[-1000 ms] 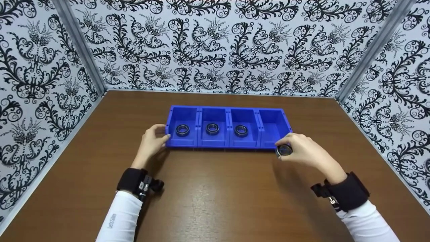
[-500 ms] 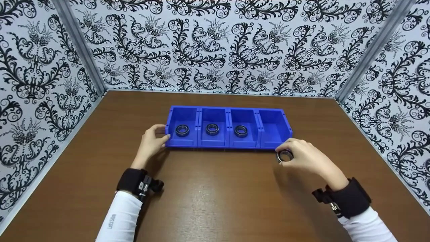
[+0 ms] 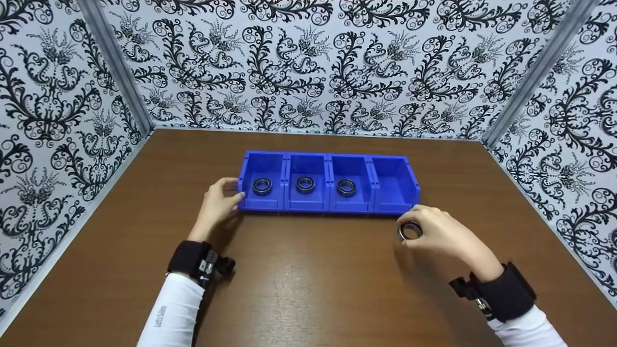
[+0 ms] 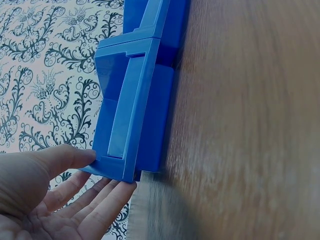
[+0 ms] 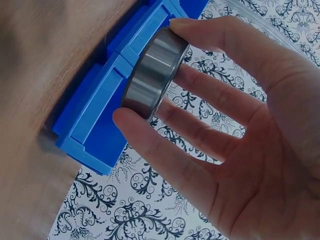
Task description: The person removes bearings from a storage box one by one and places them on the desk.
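Bearing [image 5: 155,72] | bore axis toward head camera | right grip [image 3: 438,230] pinches rim

Tray [image 3: 303,206] on worktop [image 3: 289,274]; bearings [image 3: 305,191] in its left three compartments; fourth bearing [image 5: 154,74] before right end, in right hand [image 3: 441,232].

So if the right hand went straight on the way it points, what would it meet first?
Probably the front of the blue bins, near their right end; the ring in the right hand would likely touch first. Height is hard to judge, so it might clear the edge.
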Motion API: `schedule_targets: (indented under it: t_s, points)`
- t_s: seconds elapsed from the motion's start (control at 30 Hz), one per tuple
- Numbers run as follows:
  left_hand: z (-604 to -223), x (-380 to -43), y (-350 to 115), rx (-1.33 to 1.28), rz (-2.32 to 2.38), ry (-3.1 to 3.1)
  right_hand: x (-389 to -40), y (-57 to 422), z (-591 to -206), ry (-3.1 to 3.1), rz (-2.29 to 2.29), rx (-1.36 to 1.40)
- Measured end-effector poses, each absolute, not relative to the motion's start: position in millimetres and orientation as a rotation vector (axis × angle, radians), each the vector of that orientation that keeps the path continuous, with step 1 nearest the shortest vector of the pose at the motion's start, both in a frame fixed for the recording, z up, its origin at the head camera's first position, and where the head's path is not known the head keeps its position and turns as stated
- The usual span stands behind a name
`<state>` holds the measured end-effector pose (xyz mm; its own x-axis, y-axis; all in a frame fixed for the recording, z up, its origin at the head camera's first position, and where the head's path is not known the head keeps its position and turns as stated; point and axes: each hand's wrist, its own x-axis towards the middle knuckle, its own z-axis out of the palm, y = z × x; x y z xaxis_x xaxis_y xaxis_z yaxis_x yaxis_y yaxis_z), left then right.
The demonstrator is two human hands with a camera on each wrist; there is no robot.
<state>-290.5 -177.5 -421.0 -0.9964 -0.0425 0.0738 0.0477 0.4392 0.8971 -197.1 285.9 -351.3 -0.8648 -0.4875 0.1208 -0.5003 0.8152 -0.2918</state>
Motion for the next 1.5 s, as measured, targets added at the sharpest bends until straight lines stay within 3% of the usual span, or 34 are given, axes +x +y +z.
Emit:
schedule_targets:
  t_s: [1.5]
  points:
    - [-425,-294,-179,-0.032,-1.594,-2.599,-178,294,-386,-2.992,0.511,0.897]
